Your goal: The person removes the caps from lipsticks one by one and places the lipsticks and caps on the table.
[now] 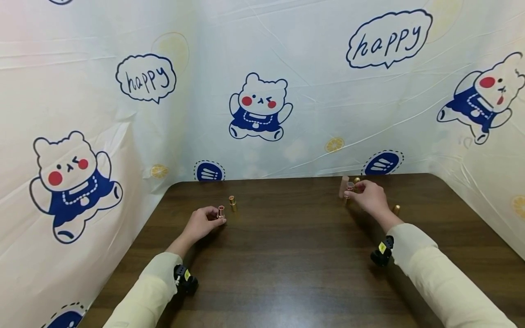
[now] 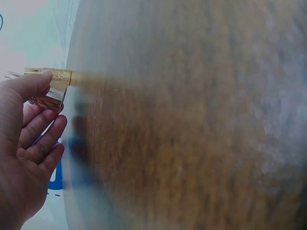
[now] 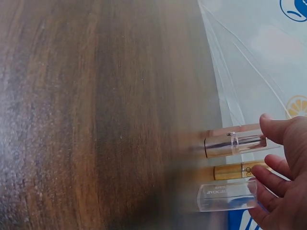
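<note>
1. Left hand point(image 1: 202, 224), left side of the table point(image 1: 262, 269): thumb and fingers close lightly around a rose-gold tube point(image 1: 221, 212), the other fingers loosely bent.
2. A gold tube point(image 1: 233, 203) stands upright just beyond it, slightly right.
3. Right hand point(image 1: 370, 197), far right: thumb and index finger pinch the upper part of a clear-topped tube point(image 3: 219, 146), the remaining fingers loosely curved.
4. A pink tube point(image 1: 343, 187) stands just left of that one; a gold-topped tube point(image 1: 357, 180) shows behind the fingers.
5. Another small gold tube point(image 1: 396, 209) stands near the right wrist.
6. A printed cloth point(image 1: 311, 114) hangs beyond the far edge.
</note>
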Demonstrator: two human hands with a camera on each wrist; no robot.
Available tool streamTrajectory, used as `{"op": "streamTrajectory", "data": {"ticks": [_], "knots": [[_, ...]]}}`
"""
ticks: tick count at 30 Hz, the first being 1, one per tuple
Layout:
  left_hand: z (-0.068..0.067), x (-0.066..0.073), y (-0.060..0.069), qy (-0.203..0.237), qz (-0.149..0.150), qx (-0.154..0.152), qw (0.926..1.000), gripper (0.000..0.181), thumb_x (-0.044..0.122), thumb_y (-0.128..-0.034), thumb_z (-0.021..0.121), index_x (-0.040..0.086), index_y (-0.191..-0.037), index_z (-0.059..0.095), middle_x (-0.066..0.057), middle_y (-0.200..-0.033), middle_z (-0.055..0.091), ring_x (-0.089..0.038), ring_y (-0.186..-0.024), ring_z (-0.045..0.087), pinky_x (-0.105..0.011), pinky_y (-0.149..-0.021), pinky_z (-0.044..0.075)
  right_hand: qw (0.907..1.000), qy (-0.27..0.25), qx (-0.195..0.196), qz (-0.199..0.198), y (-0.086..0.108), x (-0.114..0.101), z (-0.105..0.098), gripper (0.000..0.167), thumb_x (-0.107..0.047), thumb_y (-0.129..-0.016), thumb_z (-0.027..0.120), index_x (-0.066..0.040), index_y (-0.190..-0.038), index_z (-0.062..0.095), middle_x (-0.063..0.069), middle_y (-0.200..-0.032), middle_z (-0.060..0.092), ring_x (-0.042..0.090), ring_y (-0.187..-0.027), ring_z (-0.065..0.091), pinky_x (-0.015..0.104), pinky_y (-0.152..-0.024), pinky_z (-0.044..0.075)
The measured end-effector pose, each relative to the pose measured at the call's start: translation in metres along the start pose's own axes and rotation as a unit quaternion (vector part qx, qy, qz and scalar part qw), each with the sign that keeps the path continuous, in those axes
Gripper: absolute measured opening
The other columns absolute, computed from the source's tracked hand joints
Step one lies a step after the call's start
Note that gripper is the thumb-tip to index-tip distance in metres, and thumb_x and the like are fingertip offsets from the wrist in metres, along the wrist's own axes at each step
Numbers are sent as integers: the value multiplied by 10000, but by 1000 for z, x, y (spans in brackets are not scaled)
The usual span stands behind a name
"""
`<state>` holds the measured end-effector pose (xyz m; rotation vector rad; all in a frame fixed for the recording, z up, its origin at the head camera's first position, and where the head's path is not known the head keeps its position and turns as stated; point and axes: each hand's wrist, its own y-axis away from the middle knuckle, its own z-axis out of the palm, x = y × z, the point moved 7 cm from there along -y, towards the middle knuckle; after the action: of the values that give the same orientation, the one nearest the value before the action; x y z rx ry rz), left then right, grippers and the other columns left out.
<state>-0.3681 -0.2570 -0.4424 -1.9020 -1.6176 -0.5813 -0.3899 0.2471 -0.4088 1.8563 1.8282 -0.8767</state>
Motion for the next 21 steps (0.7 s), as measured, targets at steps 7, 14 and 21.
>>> {"op": "streamTrajectory", "data": {"ticks": [7,14,21], "knots": [[1,-4,-2,-17,-101,-109,9999,200,212,-841,781,72,-955,695,-36,-870,649,-209,-807,554,-380,-790,479,10000,37,-48,-11,1,-4,0,543,-344,-904,698,93,-1199,564,277,-1135,582,387,-1002,549,493,-822,477],[2,-7,-3,-78,-78,-138,9998,197,222,-840,782,76,-946,701,-30,-869,651,-207,-802,549,-376,-786,474,9999,51,-131,65,-1,-4,3,525,-343,-904,699,81,-1182,565,254,-1115,584,360,-960,547,462,-787,493],[1,-7,-2,-165,-4,-49,9999,183,229,-834,787,81,-886,694,-24,-829,650,-202,-763,545,-374,-749,465,9998,63,-172,120,-4,-1,5,517,-341,-902,702,74,-1179,567,245,-1094,585,354,-938,539,458,-800,495]]}}
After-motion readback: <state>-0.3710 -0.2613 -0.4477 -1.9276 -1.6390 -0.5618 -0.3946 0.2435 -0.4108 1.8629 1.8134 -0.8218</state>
